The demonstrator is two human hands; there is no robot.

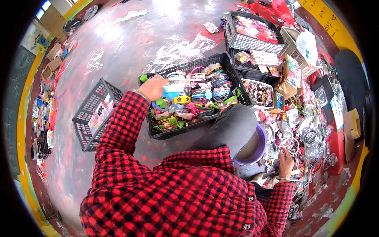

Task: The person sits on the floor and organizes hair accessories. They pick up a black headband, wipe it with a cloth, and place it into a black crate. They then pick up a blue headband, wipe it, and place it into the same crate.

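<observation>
My left hand [154, 87] is at the left side of a black plastic crate [189, 65], fingers curled against a blurred light blue and white piece [173, 91]. Colourful headbands [222, 85] stand in rows in that crate, with a yellow band [182, 99] and green trimmings among them. Off to the right, my right hand [286, 162] reaches into a heap of clear-wrapped accessories [312, 136]. Its fingers are bent together beside a pale hoop [293, 145]; whatever they pinch is too small to make out.
A smaller black crate [83, 128] with flat packets stands at left. By my knee sits a purple basin [258, 152]. Stacked at the far right are a checked basket [252, 37], a white tray [256, 94] of small pieces and cardboard boxes [287, 89]. Plastic film [177, 51] lies on the floor.
</observation>
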